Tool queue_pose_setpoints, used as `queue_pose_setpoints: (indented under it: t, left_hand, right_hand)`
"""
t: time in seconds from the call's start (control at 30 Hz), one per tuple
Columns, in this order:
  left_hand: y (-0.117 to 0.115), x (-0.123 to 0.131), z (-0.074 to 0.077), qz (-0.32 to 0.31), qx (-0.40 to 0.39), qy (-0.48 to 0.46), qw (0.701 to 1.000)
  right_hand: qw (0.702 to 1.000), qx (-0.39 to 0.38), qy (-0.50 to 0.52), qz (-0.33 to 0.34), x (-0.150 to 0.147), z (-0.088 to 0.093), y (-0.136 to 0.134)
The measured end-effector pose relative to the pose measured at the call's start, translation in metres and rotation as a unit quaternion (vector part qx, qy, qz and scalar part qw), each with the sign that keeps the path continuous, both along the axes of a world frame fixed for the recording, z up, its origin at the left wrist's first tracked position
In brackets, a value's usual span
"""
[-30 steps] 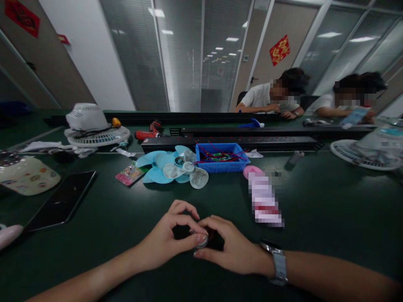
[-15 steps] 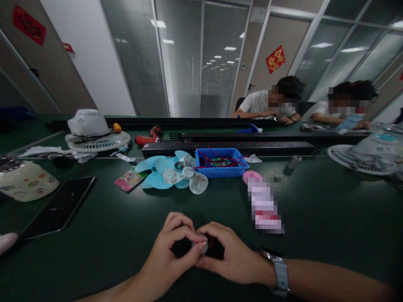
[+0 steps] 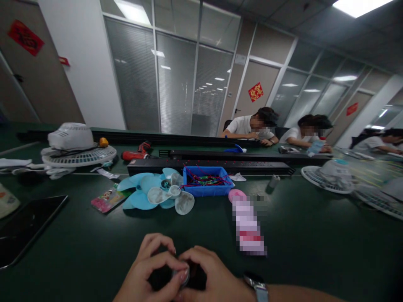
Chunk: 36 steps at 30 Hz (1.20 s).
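Left hand (image 3: 138,272): I pinch a small round metallic-looking piece (image 3: 188,275) between thumb and index tips; the other fingers (image 3: 159,240) curl loosely above
Right hand (image 3: 217,272): mine curves in from the other side, index above and thumb below; whether it presses on the piece I cannot tell
Piece: between my two hands, over the near part of the bench (image 3: 299,243); touching the top or held off it, I cannot tell
Good pinch: I judge that something this small wants light, even pressure at the rim; right hand as a steady backstop, left doing the fine work, both low so a slip costs little
Blocked view: my fingertips cover most of the piece; its underside is hidden
Cut off: my left forearm, below the lower edge; my wristwatch (image 3: 253,277) shows only partly
Pink item (image 3: 248,226): ahead, to the right; too pixelated to name
Blue bin (image 3: 209,191): farther on, beside the fan blades (image 3: 141,201); its wires (image 3: 206,179) tangle together, hard to separate
Co-workers (image 3: 238,125): across the bench; what they handle is too small to make out
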<state>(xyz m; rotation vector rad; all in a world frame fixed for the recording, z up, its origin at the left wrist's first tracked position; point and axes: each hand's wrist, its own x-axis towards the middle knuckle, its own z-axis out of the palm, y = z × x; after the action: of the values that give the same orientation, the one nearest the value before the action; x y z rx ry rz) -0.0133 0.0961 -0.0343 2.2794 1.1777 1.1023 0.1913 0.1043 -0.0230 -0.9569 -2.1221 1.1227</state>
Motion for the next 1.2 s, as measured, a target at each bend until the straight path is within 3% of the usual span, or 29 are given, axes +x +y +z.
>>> queue_pose_setpoints:
  t: [0.23, 0.5, 0.6, 0.7, 0.83, 1.0, 1.2]
  left_hand:
    - [-0.004, -0.003, 0.014, 0.040, -0.027, 0.031, 0.998]
    - [-0.011, -0.001, 0.041, 0.010, -0.063, 0.045, 0.997]
    - [-0.010, -0.006, 0.055, 0.011, -0.042, 0.023, 0.999]
    - [-0.006, -0.024, 0.062, 0.061, -0.002, -0.024, 0.998]
    - [-0.005, -0.053, 0.043, 0.126, -0.046, -0.029, 0.990]
    - [-0.007, -0.061, 0.009, 0.132, -0.118, 0.038, 0.984]
    - [-0.008, -0.059, 0.004, 0.142, -0.094, 0.063, 0.983]
  right_hand:
    - [1.000, 0.000, -0.010, 0.001, 0.000, 0.002, -0.004]
    - [1.000, -0.020, -0.024, 0.003, -0.001, 0.004, -0.004]
    - [0.999, -0.037, -0.029, 0.004, -0.002, 0.003, -0.001]
    - [0.998, -0.049, -0.035, 0.014, -0.003, 0.002, 0.002]
    - [0.998, -0.051, -0.035, 0.017, -0.003, -0.007, 0.007]
    - [0.998, -0.046, -0.041, 0.032, 0.000, -0.024, 0.015]
    - [0.998, -0.049, -0.042, 0.026, 0.000, -0.019, 0.012]
